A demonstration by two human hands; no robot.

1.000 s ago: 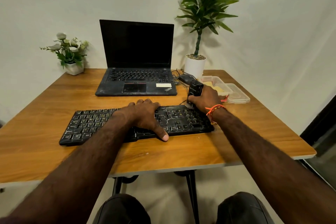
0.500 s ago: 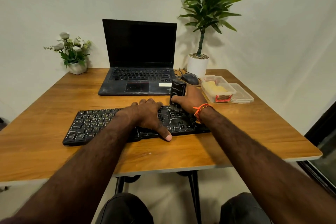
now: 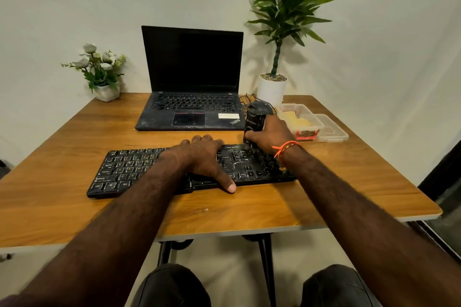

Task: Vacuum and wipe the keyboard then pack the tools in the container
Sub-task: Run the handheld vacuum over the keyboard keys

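The mini vacuum [image 3: 254,127] had been carried leftward along the keyboard [image 3: 129,169]; it was gripped upright in the right hand [image 3: 270,136]; the left hand [image 3: 207,159] lay flat, steadying; keys risked being snagged if pressed hard.

Near: keyboard [image 3: 139,169] on the tabletop [image 3: 249,209].
Far: laptop [image 3: 192,104] behind the keyboard.
Far left: flower pot [image 3: 106,92].
Far right: plant pot [image 3: 271,90], mouse [image 3: 259,106], container [image 3: 299,119] with its lid [image 3: 331,129] beside it.

"ThinkPad" stands on the open black laptop's [image 3: 192,107] palm rest, at its front right corner; the black keyboard's [image 3: 129,169] white legends include "Ctrl".
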